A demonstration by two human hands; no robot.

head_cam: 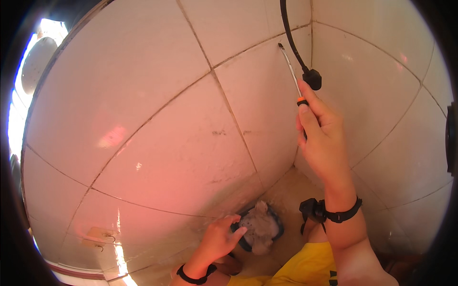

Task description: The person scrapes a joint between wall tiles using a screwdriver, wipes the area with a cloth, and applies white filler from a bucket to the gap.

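My right hand [320, 134] grips the handle of a flat-tipped screwdriver [291, 69] with an orange collar. Its shank points up along the white wall tile [247, 96], and the dark tip sits just below a grout line near the corner; whether it touches the tile cannot be told. Lower down, my left hand [222, 234] holds nothing, thumb and fingers apart. It is at the near-left rim of a dark basin [281, 234] on the floor. In the basin lies a lumpy greyish mass [263, 227], either wet paste or cloth.
A black cable [291, 41] hangs by the corner and ends in a black plug [313, 79] beside my right hand. Small metal hooks [109, 236] stick out on a pad at lower left. Dark smudges [219, 132] mark the tile. Tan floor [291, 186] shows below.
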